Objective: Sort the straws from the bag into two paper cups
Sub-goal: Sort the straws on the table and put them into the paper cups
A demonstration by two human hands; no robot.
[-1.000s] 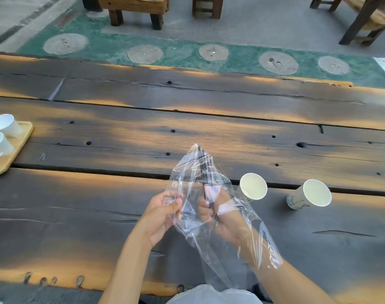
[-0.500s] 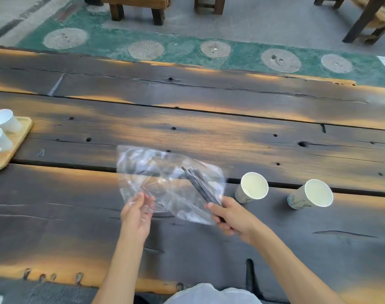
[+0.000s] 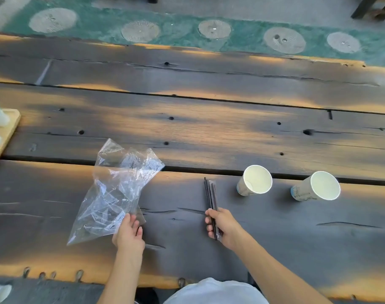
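Left hand point(image 3: 128, 234) pinches clear bag point(image 3: 118, 189) at its near edge, bag looks emptied. Right hand point(image 3: 222, 224) grips dark straws point(image 3: 210, 195) bundle above table point(image 3: 209, 132). Two paper cups point(image 3: 255, 180) point(image 3: 317, 186) further right, both empty.

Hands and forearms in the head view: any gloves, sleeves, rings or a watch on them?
None that shows. The left hand and right hand are bare, with no gloves or rings on the fingers. Both forearms are bare, without sleeves or a watch.
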